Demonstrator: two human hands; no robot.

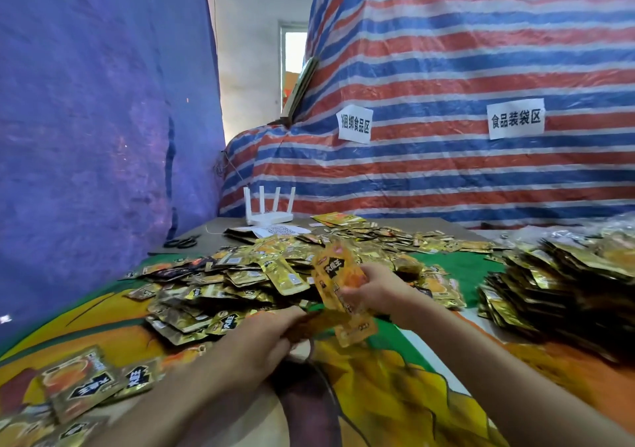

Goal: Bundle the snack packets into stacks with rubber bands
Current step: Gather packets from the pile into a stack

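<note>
Held stack [340,288] of orange packets, fanned, raised just above the worktop [395,395] at centre; long axis near upright, top leaning left and away, foot dipping toward the body. Gripped at mid-length by right hand [376,292], fingers wrapped round the right edge. Left hand [271,331] just below and left of the foot, nearer to that end, fingers curled, blurred; impossible to tell whether pinching the foot, a rubber band, or nothing. No rubber band made out anywhere. Behind and left, loose heap [223,285]; well to the right, stacked pile [567,285], cut off at the right edge. Probably next: squaring the fan, then banding across the short axis
</note>
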